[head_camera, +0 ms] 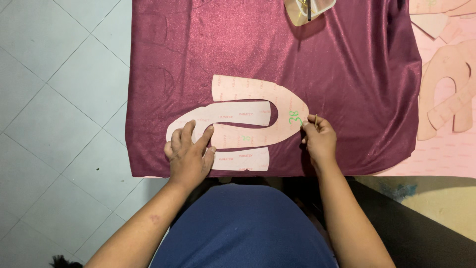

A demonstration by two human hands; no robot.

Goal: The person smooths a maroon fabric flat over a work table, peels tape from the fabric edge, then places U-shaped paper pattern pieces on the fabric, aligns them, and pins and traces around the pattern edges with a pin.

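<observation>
A pale pink U-shaped paper pattern (277, 99) lies flat on a shiny maroon fabric (248, 44) spread over the table. My left hand (190, 154) presses down on the pattern's left end, fingers spread, with two straight pink pattern strips (238, 113) beside it. At the pattern's curved right end my right hand (320, 137) pinches a thin pencil-like marker (316, 119), its tip touching the fabric beside the pattern's edge.
More pink pattern pieces (446, 89) lie on a pink sheet at the right, past the fabric's edge. A small clear dish with small items (308, 9) sits at the fabric's far edge. Grey floor tiles (59, 84) show at the left.
</observation>
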